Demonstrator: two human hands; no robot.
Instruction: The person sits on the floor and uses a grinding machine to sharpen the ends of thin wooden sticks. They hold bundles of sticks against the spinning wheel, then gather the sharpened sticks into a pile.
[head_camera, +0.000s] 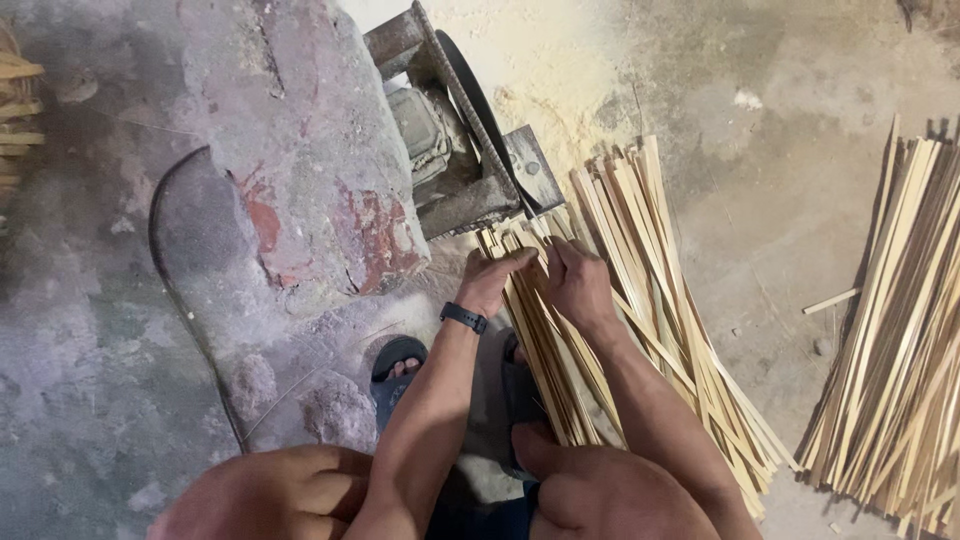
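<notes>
I squat over a fan of thin pale bamboo strips (640, 290) lying on the concrete floor. My left hand (490, 278), with a black watch on its wrist, rests on the near ends of the strips, fingers curled over a few of them. My right hand (578, 285) presses on the same bunch just beside it, fingers spread across the strips. Both hands touch the strips close to a metal machine (450, 140) with a motor and a belt. My sandalled foot (398, 362) shows below the left arm.
A second pile of bamboo strips (895, 340) lies at the right. A large rough concrete block (300, 160) stands left of the machine, with a dark curved band (165, 260) by it. Sawdust (560, 70) covers the floor behind. More strips (15, 110) poke in at far left.
</notes>
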